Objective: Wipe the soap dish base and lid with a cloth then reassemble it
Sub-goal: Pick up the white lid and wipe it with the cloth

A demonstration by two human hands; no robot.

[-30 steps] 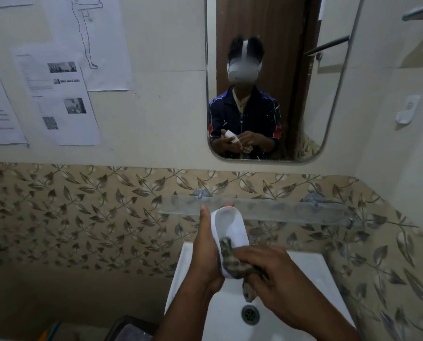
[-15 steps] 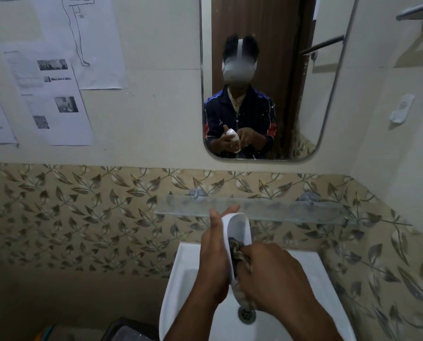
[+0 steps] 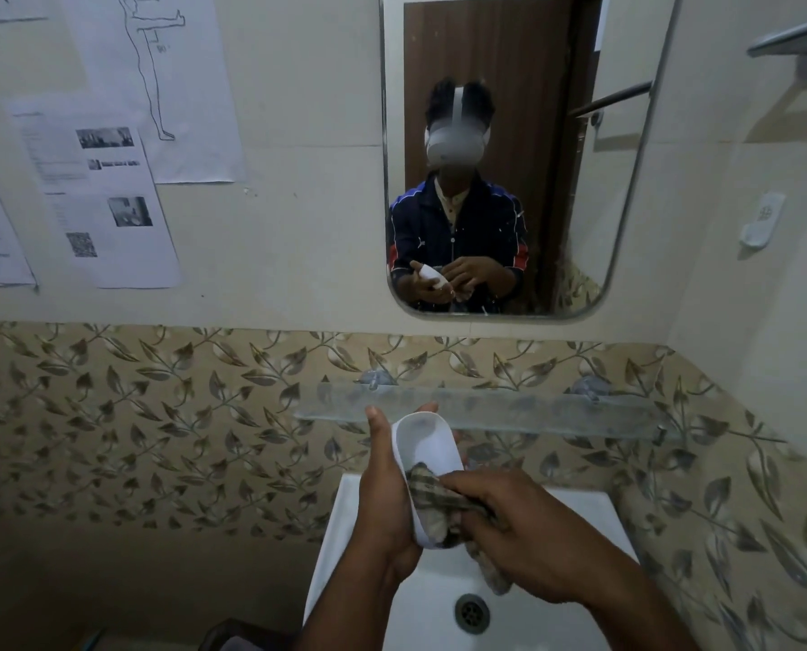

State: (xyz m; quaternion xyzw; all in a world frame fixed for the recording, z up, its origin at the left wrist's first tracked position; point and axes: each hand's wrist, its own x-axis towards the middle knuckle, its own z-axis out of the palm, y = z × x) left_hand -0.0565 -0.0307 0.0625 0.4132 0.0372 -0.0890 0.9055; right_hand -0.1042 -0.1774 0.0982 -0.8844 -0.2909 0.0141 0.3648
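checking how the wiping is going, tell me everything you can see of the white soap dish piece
The dish piece is a white, smooth, plastic-looking oval shell with a raised rim and a hollow inside facing the camera. It is held on edge above the sink, long axis running away from the camera. The left hand grips it from the left. The right hand presses a checked cloth into its near end. Whether it is base or lid is unclear.
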